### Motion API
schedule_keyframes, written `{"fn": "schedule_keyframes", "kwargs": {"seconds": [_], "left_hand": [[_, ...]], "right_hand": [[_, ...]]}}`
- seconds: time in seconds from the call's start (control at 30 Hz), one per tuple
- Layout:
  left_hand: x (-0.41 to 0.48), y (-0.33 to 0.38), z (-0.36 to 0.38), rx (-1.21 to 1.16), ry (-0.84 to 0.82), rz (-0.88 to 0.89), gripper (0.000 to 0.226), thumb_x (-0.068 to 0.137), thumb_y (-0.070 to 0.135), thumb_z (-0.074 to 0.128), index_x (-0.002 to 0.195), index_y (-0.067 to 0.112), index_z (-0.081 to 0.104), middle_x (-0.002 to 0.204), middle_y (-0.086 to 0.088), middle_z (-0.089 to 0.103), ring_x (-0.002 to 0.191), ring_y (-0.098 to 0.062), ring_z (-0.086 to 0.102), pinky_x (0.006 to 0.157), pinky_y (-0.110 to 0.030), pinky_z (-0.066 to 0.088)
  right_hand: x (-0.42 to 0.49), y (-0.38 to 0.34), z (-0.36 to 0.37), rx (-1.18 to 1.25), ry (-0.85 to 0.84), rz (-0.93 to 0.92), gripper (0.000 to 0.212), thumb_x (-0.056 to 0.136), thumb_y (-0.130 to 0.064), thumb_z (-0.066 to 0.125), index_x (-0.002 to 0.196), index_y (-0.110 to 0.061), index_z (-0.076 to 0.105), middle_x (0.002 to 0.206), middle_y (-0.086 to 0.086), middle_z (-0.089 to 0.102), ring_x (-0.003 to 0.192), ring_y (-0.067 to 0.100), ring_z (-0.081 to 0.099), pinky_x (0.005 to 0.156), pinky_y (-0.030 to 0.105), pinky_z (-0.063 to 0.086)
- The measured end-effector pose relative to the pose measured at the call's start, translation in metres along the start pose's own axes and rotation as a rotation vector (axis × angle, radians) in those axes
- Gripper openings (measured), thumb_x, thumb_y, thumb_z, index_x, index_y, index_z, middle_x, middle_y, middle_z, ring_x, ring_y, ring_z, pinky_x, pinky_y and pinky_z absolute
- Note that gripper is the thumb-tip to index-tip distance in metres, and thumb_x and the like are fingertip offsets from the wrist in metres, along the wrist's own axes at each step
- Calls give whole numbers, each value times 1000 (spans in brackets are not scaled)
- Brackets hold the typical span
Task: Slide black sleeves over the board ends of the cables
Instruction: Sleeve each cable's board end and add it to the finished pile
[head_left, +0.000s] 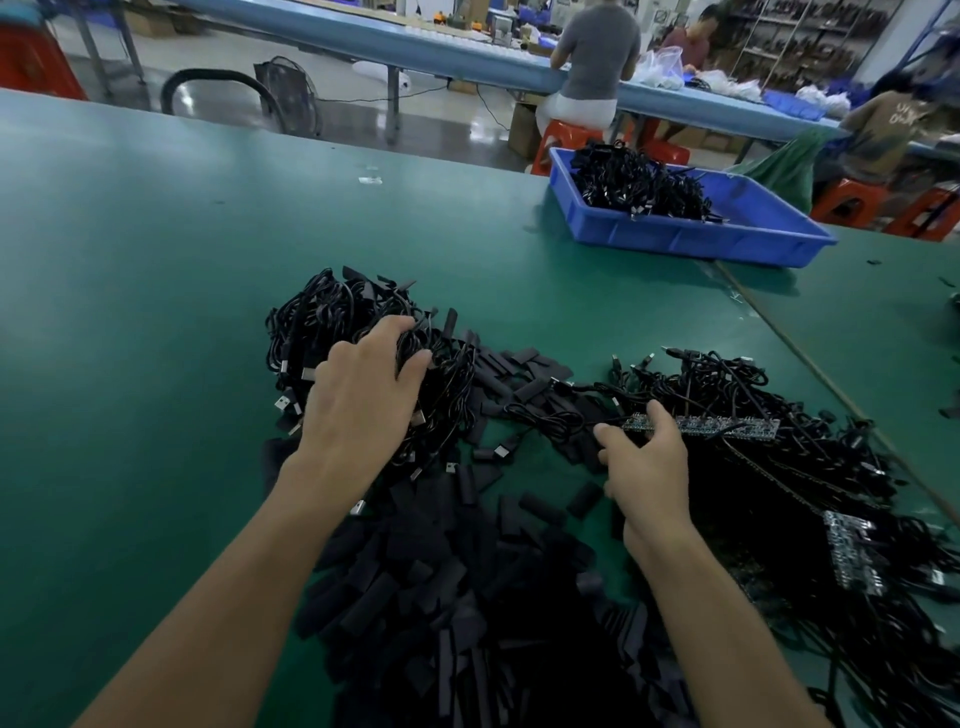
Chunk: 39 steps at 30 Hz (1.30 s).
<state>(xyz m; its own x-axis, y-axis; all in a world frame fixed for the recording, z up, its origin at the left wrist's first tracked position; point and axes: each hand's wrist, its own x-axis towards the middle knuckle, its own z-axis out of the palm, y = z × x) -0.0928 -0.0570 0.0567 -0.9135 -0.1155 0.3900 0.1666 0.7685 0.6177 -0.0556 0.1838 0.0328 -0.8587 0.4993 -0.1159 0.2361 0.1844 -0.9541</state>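
Note:
A heap of flat black sleeves covers the green table in front of me. Left of centre lies a bundle of black cables with sleeves on their ends; my left hand grips it, fingers curled into the wires. To the right sprawls a second pile of cables with bare circuit boards. My right hand pinches the near end of one long narrow board lying across that pile. Another board shows farther right.
A blue plastic bin holding more black cables stands at the back right of the green table. A seam runs diagonally along the table's right side. Beyond the table, people sit on red stools at a long blue bench.

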Motion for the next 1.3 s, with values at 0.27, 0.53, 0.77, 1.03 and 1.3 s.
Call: {"fn": "schedule_keyframes", "kwargs": {"seconds": [0.27, 0.53, 0.77, 1.03, 1.3], "left_hand": [[2, -3, 6, 185, 70, 30, 53, 91, 56, 64, 137, 31, 54, 52, 11, 47, 49, -16, 47, 47, -27, 32], [2, -6, 14, 153, 106, 16, 51, 84, 66, 65, 122, 31, 62, 56, 13, 48, 58, -18, 46, 57, -30, 35], [-4, -4, 12, 118, 95, 44, 39, 86, 65, 62, 106, 32, 67, 51, 9, 52, 53, -15, 53, 46, -23, 28], [-4, 13, 0, -172, 228, 163, 47, 88, 56, 65, 126, 27, 61, 85, 13, 52, 80, -13, 54, 63, -30, 44], [3, 21, -10, -398, 90, 281, 32, 90, 52, 60, 110, 27, 62, 112, 23, 47, 110, -4, 43, 99, -13, 34]], "right_hand": [[9, -21, 0, -129, 99, -203, 67, 98, -28, 59, 157, -20, 29, 135, 8, 61, 106, 18, 64, 92, 33, 57], [11, -66, 3, -305, 138, -468, 26, 101, -23, 58, 126, -17, 57, 115, 1, 63, 53, 4, 68, 54, 16, 54], [-1, -79, 11, -203, 179, -604, 11, 100, -24, 62, 95, -23, 52, 104, 1, 63, 47, 7, 67, 52, 33, 57], [-16, -93, 10, -37, -18, -784, 47, 94, -10, 67, 103, -52, 46, 91, -15, 67, 84, 11, 68, 70, 36, 58], [-17, -88, 9, 86, -423, -648, 33, 95, 5, 61, 100, -28, 58, 87, -4, 66, 58, 10, 52, 53, 23, 48]]}}
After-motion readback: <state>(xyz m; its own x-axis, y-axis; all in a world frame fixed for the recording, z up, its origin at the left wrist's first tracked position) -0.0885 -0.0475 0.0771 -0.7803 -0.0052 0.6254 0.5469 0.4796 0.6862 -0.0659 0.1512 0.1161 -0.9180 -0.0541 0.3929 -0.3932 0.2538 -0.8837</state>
